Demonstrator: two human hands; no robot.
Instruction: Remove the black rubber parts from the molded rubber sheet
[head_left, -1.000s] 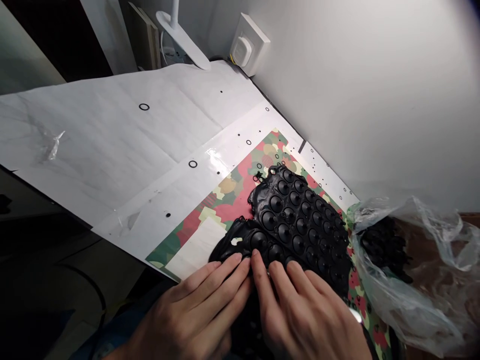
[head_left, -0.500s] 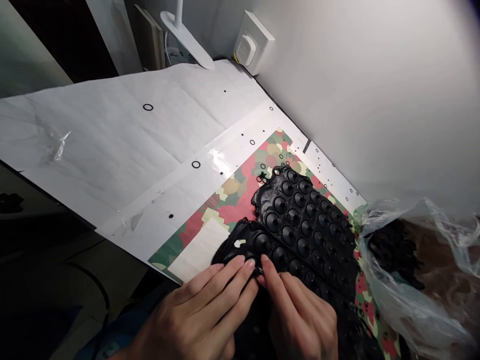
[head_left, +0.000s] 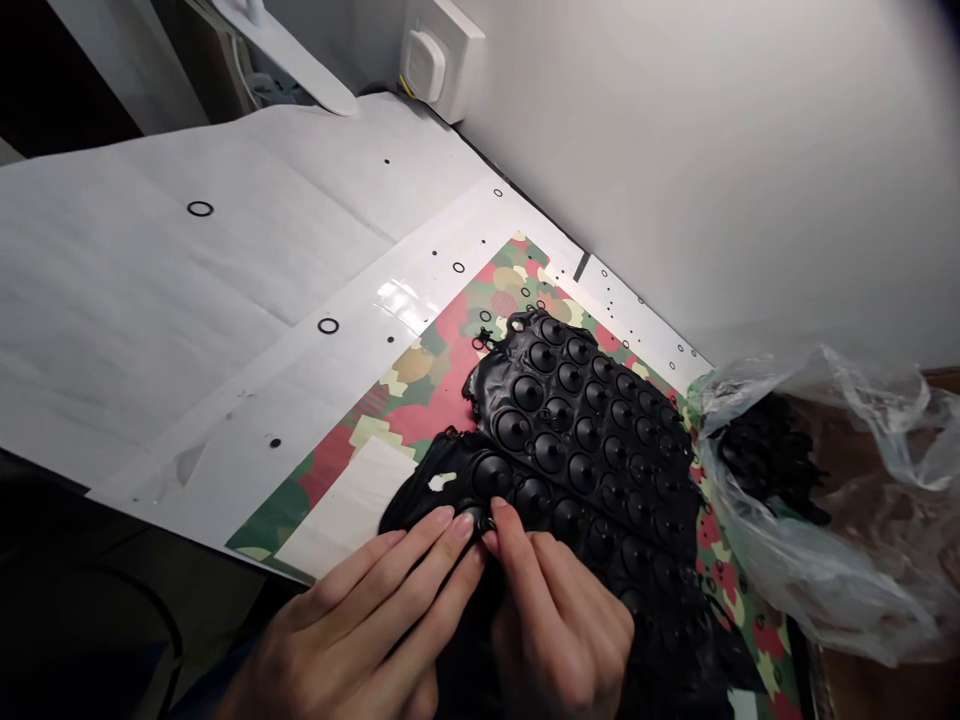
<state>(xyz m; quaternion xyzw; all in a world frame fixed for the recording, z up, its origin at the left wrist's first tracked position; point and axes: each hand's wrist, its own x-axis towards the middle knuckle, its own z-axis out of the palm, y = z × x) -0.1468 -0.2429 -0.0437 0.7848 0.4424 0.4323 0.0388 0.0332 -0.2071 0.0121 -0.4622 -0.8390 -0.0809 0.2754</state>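
A black moulded rubber sheet (head_left: 555, 455), dotted with rows of round cone-shaped pieces, lies in front of me. My left hand (head_left: 375, 615) has its fingers stretched side by side over the near edge of the sheet, gripping it there; its thumb is hidden. Close beside those fingertips, my right hand (head_left: 559, 620) pinches the rim of one round piece between thumb and index finger, the other fingers curled in. A small torn hole shows in the sheet just beyond my left fingertips. What lies under both hands is hidden.
The sheet rests on a camouflage-patterned mat (head_left: 450, 345) over a white-covered table (head_left: 225, 290) with scattered small black rings (head_left: 328, 326). A clear plastic bag (head_left: 750, 570) holding black scraps (head_left: 772, 455) stands at right. A wall socket (head_left: 442, 65) and lamp base (head_left: 300, 60) are at the back.
The whole view has shifted, so the table, sheet and hands appear further left. Both hands keep nearly the same grip on the same part of the sheet.
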